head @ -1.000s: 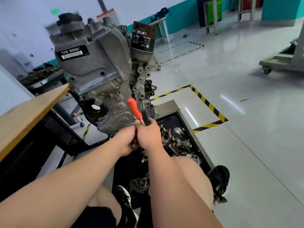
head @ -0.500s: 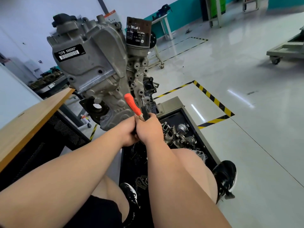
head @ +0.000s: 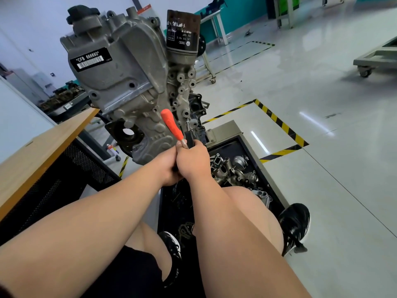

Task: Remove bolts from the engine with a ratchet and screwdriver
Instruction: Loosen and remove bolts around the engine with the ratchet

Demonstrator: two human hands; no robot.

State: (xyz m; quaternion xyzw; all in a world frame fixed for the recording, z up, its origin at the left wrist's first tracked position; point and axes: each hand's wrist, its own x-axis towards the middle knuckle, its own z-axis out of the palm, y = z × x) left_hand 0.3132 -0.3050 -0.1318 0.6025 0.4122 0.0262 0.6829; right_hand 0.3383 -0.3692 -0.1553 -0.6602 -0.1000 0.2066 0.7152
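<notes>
As we look down, the shiny grey floor [head: 300, 100] fills the side from 1 to 5 o'clock. Yellow and black tape [head: 279, 123] is stuck on it at 2 o'clock.

The big grey engine [head: 120, 82] stands at 11 o'clock, just above our hands. A wooden bench [head: 43, 143] is at 9 o'clock, beside the engine. A black tray [head: 247, 141] lies low at 4 o'clock from our hands, with many metal parts in it. A dark oil filter [head: 182, 33] sticks up from the engine at 12 o'clock.

Our two hands meet in the middle, pressed side by side. Our right hand [head: 192, 160] is curled tight round the metal stem of the screwdriver [head: 171, 125]. Its orange handle sticks out of the hand and leans toward 11 o'clock, in front of the low part of the engine.

A black tool [head: 189, 137] comes out of the same hand, just beside the screwdriver at its 3 o'clock. A thin metal rod goes up from it to a small round post on the engine. We cannot tell if it touches.

Our left hand [head: 166, 168] is tucked against the right one, at its 8 o'clock. Its fingers are hidden, so we cannot tell if they hold anything.
</notes>
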